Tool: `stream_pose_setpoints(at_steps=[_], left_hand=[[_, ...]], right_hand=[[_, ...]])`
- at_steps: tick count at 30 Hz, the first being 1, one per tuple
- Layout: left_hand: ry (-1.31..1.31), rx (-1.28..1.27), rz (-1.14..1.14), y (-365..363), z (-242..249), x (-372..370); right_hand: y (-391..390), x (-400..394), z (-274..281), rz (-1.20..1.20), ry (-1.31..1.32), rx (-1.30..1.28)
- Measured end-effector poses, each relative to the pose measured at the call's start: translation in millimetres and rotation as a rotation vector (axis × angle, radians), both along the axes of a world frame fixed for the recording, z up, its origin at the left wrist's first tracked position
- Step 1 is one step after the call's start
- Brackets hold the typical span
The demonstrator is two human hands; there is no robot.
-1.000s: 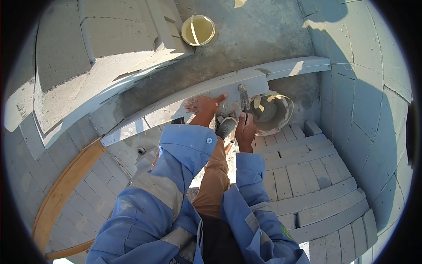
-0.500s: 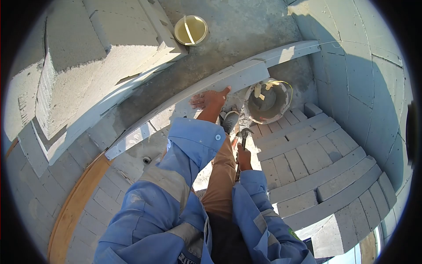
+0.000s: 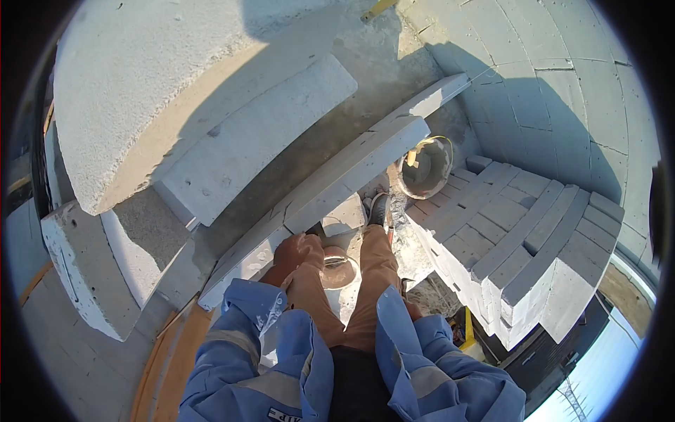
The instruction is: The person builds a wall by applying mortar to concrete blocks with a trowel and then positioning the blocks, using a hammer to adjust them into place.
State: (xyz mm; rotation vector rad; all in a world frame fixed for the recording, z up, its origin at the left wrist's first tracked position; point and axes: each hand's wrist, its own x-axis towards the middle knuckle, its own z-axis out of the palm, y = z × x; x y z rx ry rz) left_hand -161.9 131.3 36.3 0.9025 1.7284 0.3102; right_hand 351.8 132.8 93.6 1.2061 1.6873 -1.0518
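Observation:
My left hand point(image 3: 281, 261) is low beside my left knee, near the row of grey blocks point(image 3: 358, 165) in front of me; its fingers cannot be made out. Beside my right thigh, my right hand point(image 3: 413, 309) shows only partly past the blue sleeve. Its fingers and anything in them are hidden. A small dark object shows just above that hand, too unclear to name. Between my legs stands a round container point(image 3: 339, 273). A bucket of grey mix point(image 3: 425, 169) with a yellow-handled tool point(image 3: 415, 153) in it stands beyond my feet.
Stacked grey blocks point(image 3: 503, 218) stand on the right, beside a tall block wall point(image 3: 555, 91). Large pale blocks point(image 3: 260, 133) fill the upper left. A string crosses near the wall. Wooden boards point(image 3: 184, 359) lie at lower left, and a yellow object point(image 3: 467, 328) is below the stack.
The view has shifted. My left hand has left the block row's face and drawn back beside my knee. My right hand, earlier closed on a hammer, is now mostly hidden; the hammer cannot be made out.

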Motion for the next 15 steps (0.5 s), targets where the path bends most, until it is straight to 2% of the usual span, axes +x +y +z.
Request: stream_pose_setpoints(at_steps=[2,4,7,10,12,13,14,15], left_hand=[[0.101,-0.178,-0.112,-41,7,-42],[0.233,-0.071,-0.053,-94,4,-70],[0.346,-0.187,-0.048,-155,-10,-97],[0.29,-0.298,0.059,-182,-7,-97],[0.226,-0.283,0.125,-188,-7,-89],[0.171,-0.258,0.185,-187,-7,-84],[0.164,-0.266,0.206,-187,-12,-77],[0.147,-0.221,0.23,-186,-17,-71]], right_hand=[[10,-6,5,0.035,-0.055,0.019],[10,-14,13,0.07,-0.11,0.009],[6,-36,11,0.112,-0.17,-0.013],[16,-62,23,0.173,-0.258,-0.022],[16,-71,26,0.178,-0.27,-0.04],[3,-54,9,0.081,-0.327,0.007],[8,-67,15,-0.013,-0.38,0.054],[14,-75,28,-0.058,-0.296,0.026]])
